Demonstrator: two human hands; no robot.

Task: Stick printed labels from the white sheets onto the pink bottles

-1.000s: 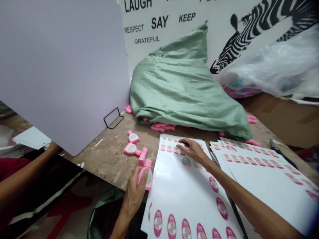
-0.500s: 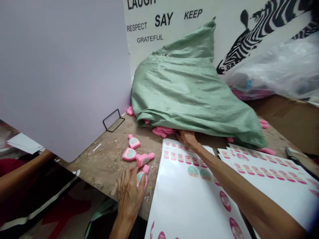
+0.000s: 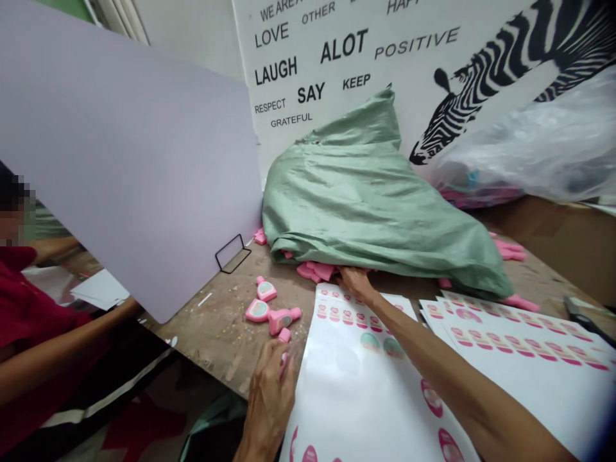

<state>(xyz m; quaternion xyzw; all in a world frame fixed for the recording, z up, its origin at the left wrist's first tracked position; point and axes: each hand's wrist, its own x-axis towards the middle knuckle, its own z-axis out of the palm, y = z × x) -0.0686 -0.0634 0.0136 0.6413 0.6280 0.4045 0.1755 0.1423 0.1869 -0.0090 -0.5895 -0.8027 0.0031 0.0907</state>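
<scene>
My left hand (image 3: 270,391) is curled round a small pink plastic bottle (image 3: 284,335) at the table's front edge; only its cap and a bit of its side show. Just beyond lie three more pink bottles with labels: one upper (image 3: 266,290), one to the left (image 3: 257,310) and one on its side (image 3: 283,319). My right hand (image 3: 355,282) reaches to the mouth of a green woven sack (image 3: 356,199), beside a heap of pink pieces (image 3: 317,271). The sack's edge and the pieces hide its fingertips. Beneath my right arm lies a sticker sheet (image 3: 346,385).
More sticker sheets (image 3: 520,359) lie to the right, near a dark-handled tool (image 3: 582,314). A big pale panel (image 3: 144,160) on a black wire stand (image 3: 233,254) divides the table. Behind it, at left, sits a person in a red shirt (image 3: 29,301). Clear plastic bags (image 3: 543,147) rest at back right.
My left hand has closed over the nearest pink bottle, covering more of it. My right hand stays at the sack's mouth. The view has tilted up, showing more wall and the person at left.
</scene>
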